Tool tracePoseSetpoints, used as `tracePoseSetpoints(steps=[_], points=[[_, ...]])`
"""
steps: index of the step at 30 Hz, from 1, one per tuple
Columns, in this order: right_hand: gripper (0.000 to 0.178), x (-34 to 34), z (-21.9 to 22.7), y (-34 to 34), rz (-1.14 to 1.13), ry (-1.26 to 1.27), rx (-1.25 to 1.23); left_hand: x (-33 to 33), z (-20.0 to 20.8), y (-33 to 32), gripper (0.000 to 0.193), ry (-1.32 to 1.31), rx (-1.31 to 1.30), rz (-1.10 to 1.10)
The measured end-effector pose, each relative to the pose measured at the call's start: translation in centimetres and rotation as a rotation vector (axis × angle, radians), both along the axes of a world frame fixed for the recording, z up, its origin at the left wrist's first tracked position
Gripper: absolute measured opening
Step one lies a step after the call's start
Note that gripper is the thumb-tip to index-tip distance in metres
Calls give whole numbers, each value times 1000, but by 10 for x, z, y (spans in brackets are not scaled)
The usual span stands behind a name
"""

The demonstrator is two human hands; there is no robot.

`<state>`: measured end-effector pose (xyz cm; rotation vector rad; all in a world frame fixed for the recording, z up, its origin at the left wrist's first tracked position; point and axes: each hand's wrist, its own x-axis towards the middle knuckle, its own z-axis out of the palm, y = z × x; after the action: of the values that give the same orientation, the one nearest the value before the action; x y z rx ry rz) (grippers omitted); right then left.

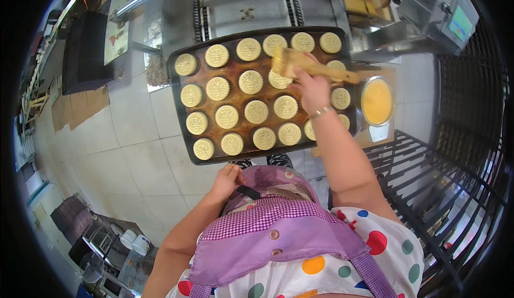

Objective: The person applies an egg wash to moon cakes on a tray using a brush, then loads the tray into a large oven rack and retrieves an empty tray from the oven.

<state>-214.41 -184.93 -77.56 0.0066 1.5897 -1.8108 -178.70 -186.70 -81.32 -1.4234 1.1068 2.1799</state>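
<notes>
My right hand (313,86) is closed around the wooden handle of a pastry brush (321,69). Its yellowish bristles hover over or touch mooncakes in the upper rows; the exact contact is blurred. Round, pale, pattern-stamped mooncakes (250,82) lie in rows on a dark baking tray (235,124). Some at the right are partly covered by my hand and forearm. Just right of the tray stands a bowl of orange-yellow liquid (377,101), which looks like egg wash. My left hand (227,181) is at the apron (267,212), below the tray's near edge, fingers curled together; whatever they may hold is hidden.
Beyond the tray is a metal machine (243,9) with chains along its track. A control box with a lit screen (460,22) stands at the far right. Black metal racks (428,180) rise along the right side. Tiled floor (139,159) shows at left, with flattened cardboard (80,108).
</notes>
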Motion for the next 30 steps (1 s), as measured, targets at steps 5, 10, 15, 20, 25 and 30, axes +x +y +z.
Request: tracePoseSetpoints(steps=[5, 10, 15, 20, 25, 30], points=[[46, 19, -22, -92, 79, 54, 84, 29, 4, -30, 11, -35, -53, 28], [40, -26, -22, -69, -14, 343, 287, 59, -5, -40, 12, -19, -137, 34], [38, -88, -38, -23, -106, 367, 389, 79, 5, -54, 15, 4, -91, 49], [39, 27, -39, -124, 166, 274, 277, 92, -3, -59, 15, 26, -179, 8], [41, 87, -41, -173, 170, 219, 236, 79, 19, -75, 11, -14, -173, -16], [34, -9, -42, -97, 0, 455, 520, 100, 7, -69, 13, -9, -117, 63]])
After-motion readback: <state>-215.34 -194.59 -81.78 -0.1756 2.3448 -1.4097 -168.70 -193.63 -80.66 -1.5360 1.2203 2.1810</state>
